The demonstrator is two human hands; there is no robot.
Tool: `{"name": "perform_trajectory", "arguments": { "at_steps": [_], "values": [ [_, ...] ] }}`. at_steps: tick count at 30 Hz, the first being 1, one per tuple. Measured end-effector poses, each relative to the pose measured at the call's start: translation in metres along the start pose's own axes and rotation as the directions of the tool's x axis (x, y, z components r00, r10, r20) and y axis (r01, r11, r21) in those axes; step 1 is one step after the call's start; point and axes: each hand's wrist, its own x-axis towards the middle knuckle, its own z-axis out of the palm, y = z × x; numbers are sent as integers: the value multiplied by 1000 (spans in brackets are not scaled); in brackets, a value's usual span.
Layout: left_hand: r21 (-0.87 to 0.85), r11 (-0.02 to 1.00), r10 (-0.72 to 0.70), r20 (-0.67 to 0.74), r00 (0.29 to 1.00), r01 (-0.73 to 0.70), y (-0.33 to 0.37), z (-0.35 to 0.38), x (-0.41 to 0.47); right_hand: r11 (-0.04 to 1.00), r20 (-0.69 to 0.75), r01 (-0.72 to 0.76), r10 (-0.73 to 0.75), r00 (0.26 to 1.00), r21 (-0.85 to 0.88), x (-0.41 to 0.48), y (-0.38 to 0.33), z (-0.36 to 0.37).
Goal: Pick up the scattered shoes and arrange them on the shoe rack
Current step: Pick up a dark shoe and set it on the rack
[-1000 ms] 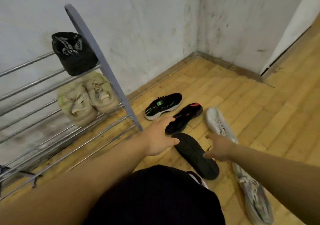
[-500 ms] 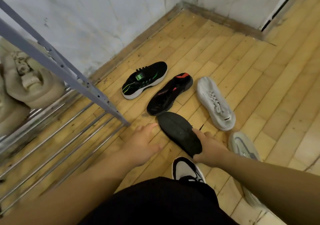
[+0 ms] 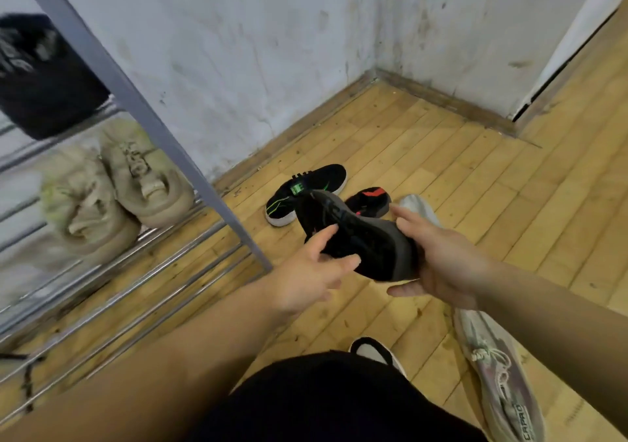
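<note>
A black shoe (image 3: 353,234) is lifted off the floor, sole partly toward me. My right hand (image 3: 438,261) grips its heel end, and my left hand (image 3: 312,271) holds its near side with fingers curled around it. On the floor behind it lie a black shoe with green stripes (image 3: 306,190), a black shoe with a red tongue (image 3: 372,198), and a white shoe (image 3: 418,205) mostly hidden by my right hand. A grey laced shoe (image 3: 499,373) lies at lower right. The metal shoe rack (image 3: 142,108) stands at left.
On the rack sit two beige sneakers (image 3: 112,187) and a black item (image 3: 37,78) on the shelf above. The lower rack bars (image 3: 136,292) hold nothing. A white wall corner and skirting close the back. My own shoe (image 3: 373,351) shows below my hands.
My right hand lifted the black shoe off the floor, and my left hand closed onto it. The view tilted up, bringing the rack shelves back in sight.
</note>
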Motion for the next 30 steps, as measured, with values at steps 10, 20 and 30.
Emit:
{"name": "perform_trajectory", "arguments": {
  "at_steps": [10,20,30],
  "values": [
    [-359,888,228,-200,953,-288,73,-24,-118,919,95,376,-367,926,-119,-102,-78,68],
    [-242,777,415,-497,762,-581,80,-44,-242,811,342,577,-518,784,-96,-189,-110,149],
    [-297,640,426,-630,649,-708,18,-104,-312,736,613,626,-377,695,-257,-205,-122,254]
  ]
}}
